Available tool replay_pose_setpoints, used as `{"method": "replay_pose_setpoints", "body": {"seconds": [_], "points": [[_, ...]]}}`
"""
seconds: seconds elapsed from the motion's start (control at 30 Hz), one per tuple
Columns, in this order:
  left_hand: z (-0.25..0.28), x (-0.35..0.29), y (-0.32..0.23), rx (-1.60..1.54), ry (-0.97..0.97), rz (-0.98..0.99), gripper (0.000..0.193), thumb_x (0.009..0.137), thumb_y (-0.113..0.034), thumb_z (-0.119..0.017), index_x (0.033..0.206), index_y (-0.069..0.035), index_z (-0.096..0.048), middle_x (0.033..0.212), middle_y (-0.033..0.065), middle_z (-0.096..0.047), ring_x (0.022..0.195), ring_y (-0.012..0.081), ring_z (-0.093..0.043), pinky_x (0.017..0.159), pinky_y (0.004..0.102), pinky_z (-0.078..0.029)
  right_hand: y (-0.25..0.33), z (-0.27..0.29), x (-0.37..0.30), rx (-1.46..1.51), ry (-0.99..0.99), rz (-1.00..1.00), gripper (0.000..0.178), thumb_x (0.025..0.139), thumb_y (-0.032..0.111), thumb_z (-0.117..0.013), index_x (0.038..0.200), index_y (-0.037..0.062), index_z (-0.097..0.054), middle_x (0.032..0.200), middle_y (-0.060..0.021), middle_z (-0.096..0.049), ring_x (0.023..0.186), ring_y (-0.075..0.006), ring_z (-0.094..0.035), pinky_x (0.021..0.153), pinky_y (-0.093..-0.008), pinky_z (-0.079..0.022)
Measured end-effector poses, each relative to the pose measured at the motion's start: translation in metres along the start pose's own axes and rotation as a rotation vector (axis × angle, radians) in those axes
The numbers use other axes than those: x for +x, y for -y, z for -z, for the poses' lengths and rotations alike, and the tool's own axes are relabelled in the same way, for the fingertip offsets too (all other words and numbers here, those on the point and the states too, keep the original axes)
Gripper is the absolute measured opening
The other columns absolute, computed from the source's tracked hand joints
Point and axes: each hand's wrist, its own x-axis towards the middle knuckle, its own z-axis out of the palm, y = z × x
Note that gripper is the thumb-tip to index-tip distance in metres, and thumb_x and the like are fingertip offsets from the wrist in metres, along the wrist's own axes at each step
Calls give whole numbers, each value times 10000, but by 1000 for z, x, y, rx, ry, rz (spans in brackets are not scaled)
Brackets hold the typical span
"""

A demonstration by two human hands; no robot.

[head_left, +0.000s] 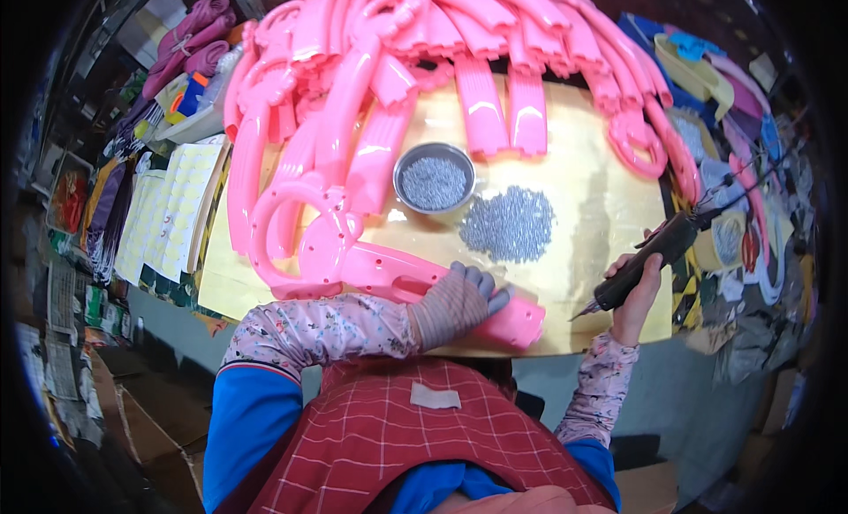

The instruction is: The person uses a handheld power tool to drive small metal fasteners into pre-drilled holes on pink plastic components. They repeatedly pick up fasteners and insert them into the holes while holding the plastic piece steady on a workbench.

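Observation:
My left hand (pixel 457 304), in a grey glove, is wrapped over the handle end of a pink plastic part (pixel 329 240) with a ring-shaped head, lying along the table's near edge. Small dark holes or screw heads dot its surface. In my right hand (pixel 638 289) is a black electric screwdriver (pixel 647 260), its thin bit pointing down and left, off the table and apart from the pink part. Beyond my hands, a loose heap of small grey screws (pixel 508 224) lies beside a round metal bowl (pixel 434 178) holding more of them.
Many pink plastic parts (pixel 481 103) are piled along the table's far side. Sheets of round stickers (pixel 181 205) lie at the left edge, near a white bin (pixel 199 112). A cable (pixel 733 192) runs from the screwdriver to the upper right, past cluttered baskets.

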Motion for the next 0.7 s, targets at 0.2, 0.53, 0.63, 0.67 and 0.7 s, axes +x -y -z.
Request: {"method": "replay_pose_setpoints", "body": {"seconds": [0.2, 0.53, 0.63, 0.67, 0.7], "points": [[51, -13, 68, 335, -441, -345, 389, 882, -196, -583, 1262, -186, -501, 1077, 73, -557, 969, 242, -564, 942, 446, -486, 22, -5, 13, -1326, -261, 719, 724, 935, 233, -676, 1523, -27, -343, 1380, -258, -520, 1242, -355, -534, 1073, -430, -393], [19, -78, 136, -16, -948, 16, 644, 822, -118, -723, 1408, -243, -488, 1280, 56, -580, 1134, 272, -601, 895, 464, -515, -19, -223, -26, -190, 770, -192, 502, 967, 212, -655, 1387, -2, -482, 1213, -115, -626, 1049, -207, -638, 889, -337, -538], [-11, -114, 126, -347, -813, 216, 555, 788, -47, -722, 1301, -184, -561, 1136, 129, -627, 1018, 310, -631, 828, 472, -520, -33, -306, 70, -322, 672, 150, 568, 910, 208, -720, 1367, -41, -491, 1208, -113, -645, 1063, -189, -630, 924, -339, -523], [-21, -120, 122, -412, -824, 260, 509, 783, -73, -721, 1262, -147, -564, 1088, 126, -632, 984, 301, -636, 817, 469, -516, -28, -337, 97, -295, 676, 107, 576, 905, 220, -733, 1363, -46, -508, 1239, -122, -637, 1100, -190, -627, 935, -343, -524], [-29, -120, 120, -481, -839, 298, 470, 779, -99, -720, 1223, -110, -567, 1039, 122, -638, 950, 292, -642, 806, 467, -511, -28, -373, 113, -195, 632, 136, 509, 942, 243, -676, 1346, -35, -544, 1161, -96, -660, 982, -136, -651, 787, -294, -548]]}}
